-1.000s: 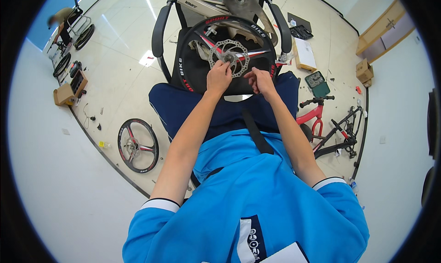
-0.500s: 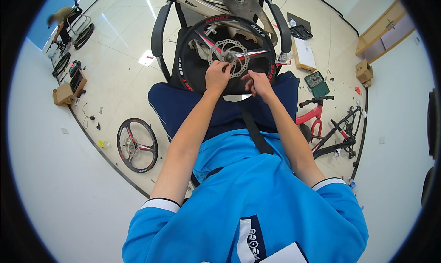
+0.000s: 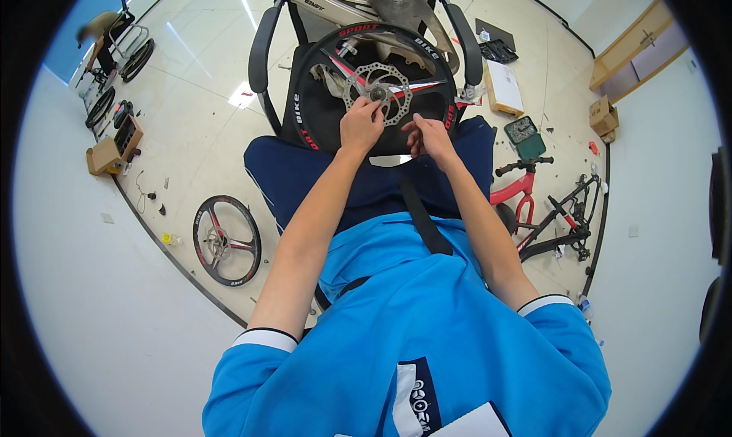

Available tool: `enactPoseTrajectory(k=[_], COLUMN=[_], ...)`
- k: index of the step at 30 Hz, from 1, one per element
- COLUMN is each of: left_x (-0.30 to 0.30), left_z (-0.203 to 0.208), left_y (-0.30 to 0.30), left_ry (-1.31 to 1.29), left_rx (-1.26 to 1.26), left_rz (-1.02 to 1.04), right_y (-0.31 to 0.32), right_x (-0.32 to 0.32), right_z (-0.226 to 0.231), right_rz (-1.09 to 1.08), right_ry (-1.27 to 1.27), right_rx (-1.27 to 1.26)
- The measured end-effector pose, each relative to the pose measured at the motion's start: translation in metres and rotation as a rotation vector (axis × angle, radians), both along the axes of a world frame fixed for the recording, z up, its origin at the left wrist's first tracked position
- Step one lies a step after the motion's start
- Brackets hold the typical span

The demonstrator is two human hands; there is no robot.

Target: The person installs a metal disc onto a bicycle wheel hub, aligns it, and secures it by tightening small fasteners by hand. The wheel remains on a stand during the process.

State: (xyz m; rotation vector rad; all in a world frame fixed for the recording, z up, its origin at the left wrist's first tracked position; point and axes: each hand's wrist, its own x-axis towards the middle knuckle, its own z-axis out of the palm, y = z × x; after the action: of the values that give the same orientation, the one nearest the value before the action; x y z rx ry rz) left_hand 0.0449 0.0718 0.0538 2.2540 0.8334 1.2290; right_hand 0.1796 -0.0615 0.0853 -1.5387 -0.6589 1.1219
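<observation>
A black bicycle wheel [image 3: 300, 101] with red and white spokes lies on the seat of a chair in front of me. At its centre is a silver, perforated brake disc [image 3: 404, 94]. My left hand [image 3: 360, 124] is closed in a pinch at the disc's near side, close to the hub [image 3: 377, 94]. Whatever its fingertips hold is too small to make out. My right hand [image 3: 431, 138] hovers over the wheel's near right part, fingers curled inward. The inside of that hand is hidden.
A pale bicycle frame [image 3: 335, 7] leans at the chair's back, between the armrests [image 3: 264, 56]. Another wheel [image 3: 227, 240] lies on the floor at left. Red and black frames [image 3: 564, 223], a green toolbox [image 3: 526, 137] and a cardboard box [image 3: 503, 88] lie at right. Another person [image 3: 99, 36] is far left.
My right hand's fingers have curled in a little more. The left hand stays at the hub, with barely any shift. The wheel sits slightly further left in the view.
</observation>
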Motion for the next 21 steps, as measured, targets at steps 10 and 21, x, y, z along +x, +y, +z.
enactPoseTrajectory(k=[10, 21], left_x=[-0.0017, 0.0008], left_z=[0.0017, -0.0010], left_y=[-0.0021, 0.0018], left_ry=[0.003, -0.138], left_rx=[-0.014, -0.072], left_rz=[0.007, 0.051], right_y=[-0.0047, -0.0082], right_x=[-0.0020, -0.0019], right_z=[-0.0040, -0.0076], right_rz=[0.018, 0.016], right_ry=[-0.024, -0.020], right_rx=[-0.016, -0.018])
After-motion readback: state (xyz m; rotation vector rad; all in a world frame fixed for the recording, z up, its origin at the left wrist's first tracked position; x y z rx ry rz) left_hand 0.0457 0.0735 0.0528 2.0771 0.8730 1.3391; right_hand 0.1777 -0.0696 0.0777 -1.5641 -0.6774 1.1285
